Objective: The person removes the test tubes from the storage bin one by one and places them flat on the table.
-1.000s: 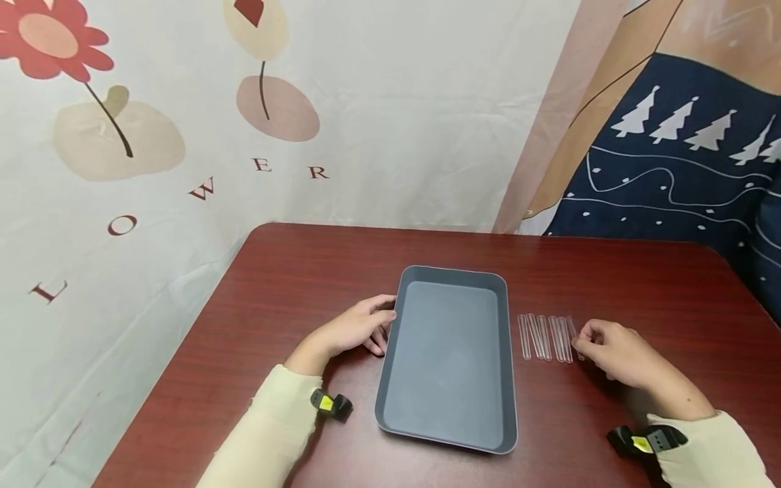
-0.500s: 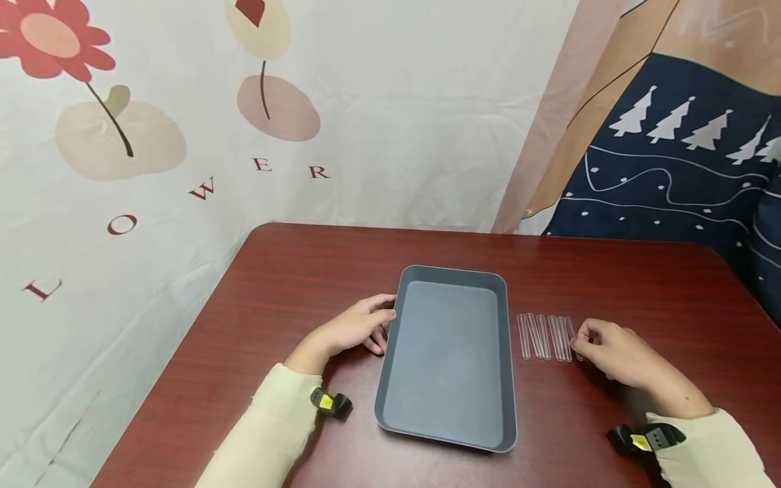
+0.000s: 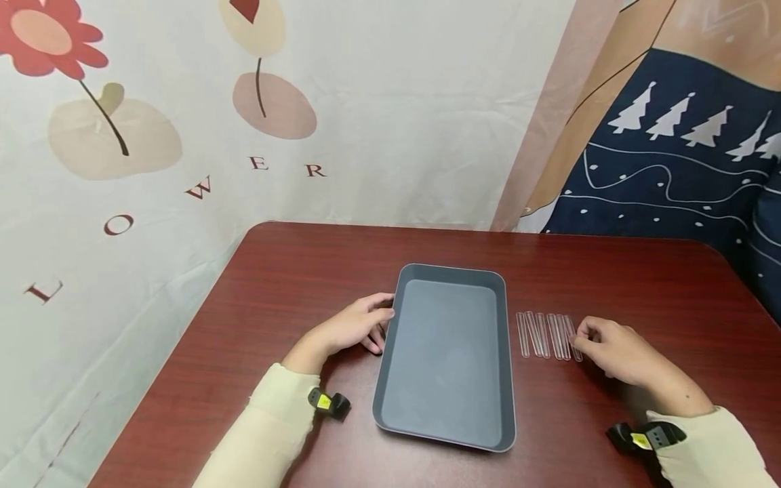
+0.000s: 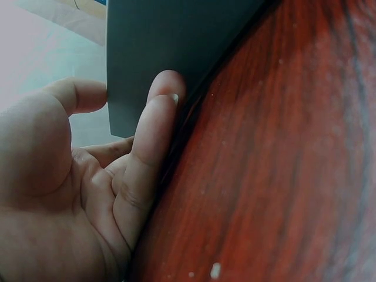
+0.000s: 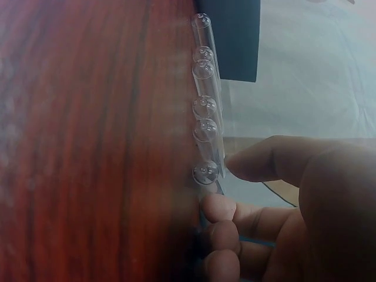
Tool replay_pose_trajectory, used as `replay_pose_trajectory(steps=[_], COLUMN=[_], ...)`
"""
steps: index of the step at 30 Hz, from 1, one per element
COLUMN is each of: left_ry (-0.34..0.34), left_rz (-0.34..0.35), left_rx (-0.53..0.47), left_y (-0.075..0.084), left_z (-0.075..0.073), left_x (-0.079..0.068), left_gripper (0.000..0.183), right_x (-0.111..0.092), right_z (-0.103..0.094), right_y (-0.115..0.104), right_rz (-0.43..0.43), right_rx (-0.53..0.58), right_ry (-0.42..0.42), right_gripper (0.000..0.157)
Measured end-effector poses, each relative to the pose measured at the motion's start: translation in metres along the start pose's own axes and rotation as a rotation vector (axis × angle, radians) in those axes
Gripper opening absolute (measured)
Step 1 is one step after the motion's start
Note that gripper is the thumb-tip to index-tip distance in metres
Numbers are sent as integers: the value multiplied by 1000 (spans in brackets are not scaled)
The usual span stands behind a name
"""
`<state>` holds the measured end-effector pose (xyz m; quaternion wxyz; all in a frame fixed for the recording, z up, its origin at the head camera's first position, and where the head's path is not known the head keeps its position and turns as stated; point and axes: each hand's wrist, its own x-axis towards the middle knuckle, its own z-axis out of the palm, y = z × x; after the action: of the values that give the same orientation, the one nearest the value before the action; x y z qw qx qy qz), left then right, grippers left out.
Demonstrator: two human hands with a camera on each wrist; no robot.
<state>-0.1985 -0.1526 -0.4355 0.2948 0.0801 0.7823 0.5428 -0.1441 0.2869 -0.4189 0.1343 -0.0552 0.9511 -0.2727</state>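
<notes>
In the head view my left hand point(image 3: 354, 329) rests against the left side of a grey rectangular tray point(image 3: 445, 437). The left wrist view shows the thumb at the tray's rim and relaxed fingers point(image 4: 154, 132) along its outer wall point(image 4: 176, 41). My right hand point(image 3: 619, 349) is low over the table, thumb and index finger pinching the rightmost clear test tube point(image 3: 573, 332). Its rounded end point(image 5: 205, 172) shows between thumb and fingertips in the right wrist view. Several other clear test tubes point(image 3: 539, 337) lie side by side, just right of the tray.
All of this stands on a dark red wood-grain table point(image 3: 317, 264). Behind it hangs a pale printed cloth point(image 3: 396, 122), with a navy tree-patterned cloth point(image 3: 665, 169) at the right. Each wrist wears a small black camera point(image 3: 329, 404) on a strap.
The rightmost test tube and the right fingertips have shifted very slightly to the left. The left hand and the tray keep their places.
</notes>
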Motion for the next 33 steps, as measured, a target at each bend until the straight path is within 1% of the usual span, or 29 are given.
replay_pose_trajectory(steps=[10,14,20,26,33], left_ry=[-3,-1,6,1,0], left_rz=[-27,-19,-10,-2,6], left_rx=[0,5,7,-2,5], left_y=[-1,-1,0,1,3], left_z=[0,0,1,2,0], left_x=[1,1,1,2,0], left_gripper=[56,56,57,57,54], right_x=[-1,-1,-1,-4,-6], right_z=[1,1,-3,-8,-13], right_y=[2,2,1,-3,-16], right_rz=[-2,-8,13,15,-30], right_rx=[17,23,21,3,-11], right_ry=[2,6,17,94,202], right_gripper=[21,22,25,23,22])
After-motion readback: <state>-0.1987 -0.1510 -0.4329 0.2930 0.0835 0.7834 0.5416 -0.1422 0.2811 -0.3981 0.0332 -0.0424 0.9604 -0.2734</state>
